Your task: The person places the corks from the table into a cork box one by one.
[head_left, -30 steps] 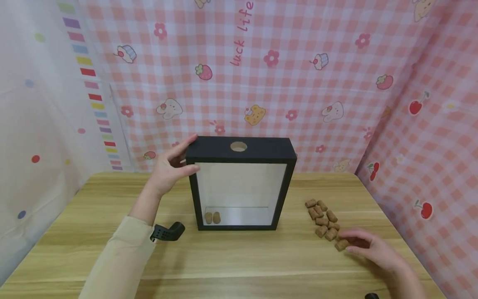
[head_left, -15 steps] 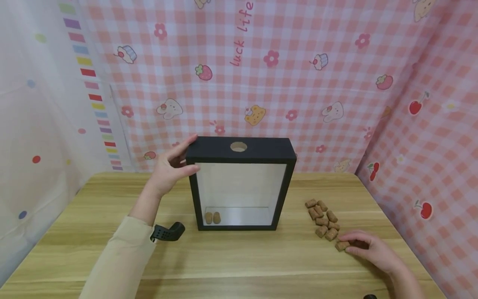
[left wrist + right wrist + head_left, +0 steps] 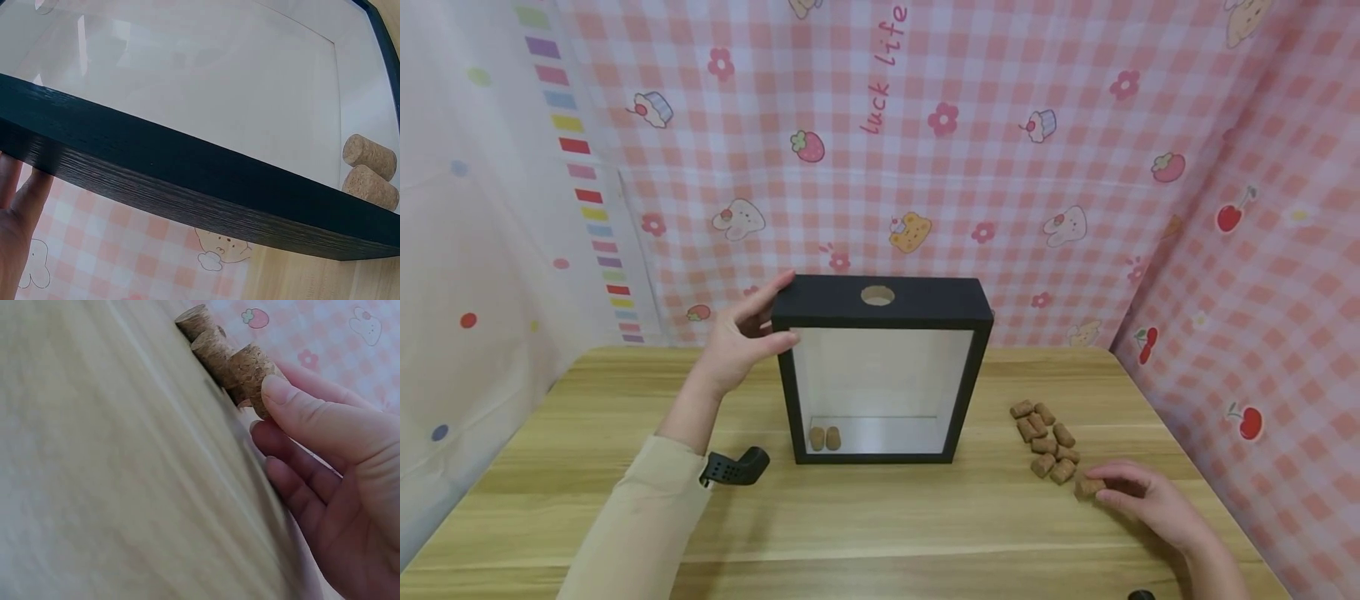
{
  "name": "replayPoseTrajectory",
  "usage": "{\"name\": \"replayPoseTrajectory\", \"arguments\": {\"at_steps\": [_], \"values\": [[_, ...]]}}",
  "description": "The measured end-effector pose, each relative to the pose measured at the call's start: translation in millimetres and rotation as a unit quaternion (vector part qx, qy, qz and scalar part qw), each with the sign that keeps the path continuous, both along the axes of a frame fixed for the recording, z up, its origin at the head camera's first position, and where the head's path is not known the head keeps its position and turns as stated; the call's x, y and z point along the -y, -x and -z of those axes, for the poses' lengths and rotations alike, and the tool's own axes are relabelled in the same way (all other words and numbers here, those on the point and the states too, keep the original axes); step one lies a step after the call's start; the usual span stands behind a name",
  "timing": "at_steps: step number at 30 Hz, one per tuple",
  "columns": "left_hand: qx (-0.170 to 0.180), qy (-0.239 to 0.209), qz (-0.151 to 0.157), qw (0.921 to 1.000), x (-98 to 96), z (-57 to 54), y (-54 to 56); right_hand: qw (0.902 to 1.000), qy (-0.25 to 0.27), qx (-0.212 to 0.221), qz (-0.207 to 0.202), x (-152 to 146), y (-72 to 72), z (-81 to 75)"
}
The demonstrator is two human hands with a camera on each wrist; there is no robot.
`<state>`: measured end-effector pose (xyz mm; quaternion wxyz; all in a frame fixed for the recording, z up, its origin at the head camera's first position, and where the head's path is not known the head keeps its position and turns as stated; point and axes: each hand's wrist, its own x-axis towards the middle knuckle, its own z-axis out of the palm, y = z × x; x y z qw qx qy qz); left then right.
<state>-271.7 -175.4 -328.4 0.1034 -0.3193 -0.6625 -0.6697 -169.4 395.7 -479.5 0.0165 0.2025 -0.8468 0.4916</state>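
Note:
A black shadow box frame point(image 3: 883, 310) with a clear front and a round hole point(image 3: 877, 296) in its top stands upright mid-table. My left hand point(image 3: 739, 342) grips its upper left corner, thumb on the front edge and fingers behind. Inside, two corks point(image 3: 370, 156) stand side by side at the lower left. Toward the front right, my right hand point(image 3: 1150, 500) pinches a single cork point(image 3: 253, 378) between thumb and fingers, close over the table. Beyond that hand lies a loose group of several corks point(image 3: 1043, 445).
The wooden table point(image 3: 880, 533) runs up to a pink checked cloth point(image 3: 1000, 167) behind and at the right. White dotted cloth point(image 3: 467, 275) hangs at the left. A black wrist mount point(image 3: 737, 467) juts from the left sleeve point(image 3: 640, 508).
The cork at my right fingertips, lying on the table before, is now tipped up in my pinch. My left hand and the frame have stayed in place.

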Motion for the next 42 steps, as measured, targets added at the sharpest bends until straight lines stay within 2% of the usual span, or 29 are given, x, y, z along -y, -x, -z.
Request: {"name": "replayPoseTrajectory", "arguments": {"at_steps": [7,15,20,29,33,42], "values": [[0.004,-0.002,0.004,1.0000,-0.1,0.0,-0.2,0.9988,-0.015,0.000,0.046,6.8,-0.5,-8.6],[0.003,-0.008,0.009,0.9999,0.2,0.3,-0.2,0.9964,-0.027,-0.021,0.078,23.1,5.2,-35.4],[0.006,-0.008,0.008,0.9999,0.6,0.3,-1.0,0.9961,-0.022,-0.035,0.078,32.8,10.7,-54.8],[0.010,-0.002,0.006,0.9999,1.3,-0.2,0.6,0.9935,-0.001,-0.104,0.046,55.0,28.2,-84.5],[0.007,-0.004,0.007,0.9999,0.9,-0.4,0.6,0.9880,0.005,-0.149,0.040,68.3,37.9,-100.8],[0.010,-0.002,0.007,0.9999,0.6,-0.1,0.5,0.9765,0.015,-0.215,0.012,90.3,59.2,-137.3]]}}
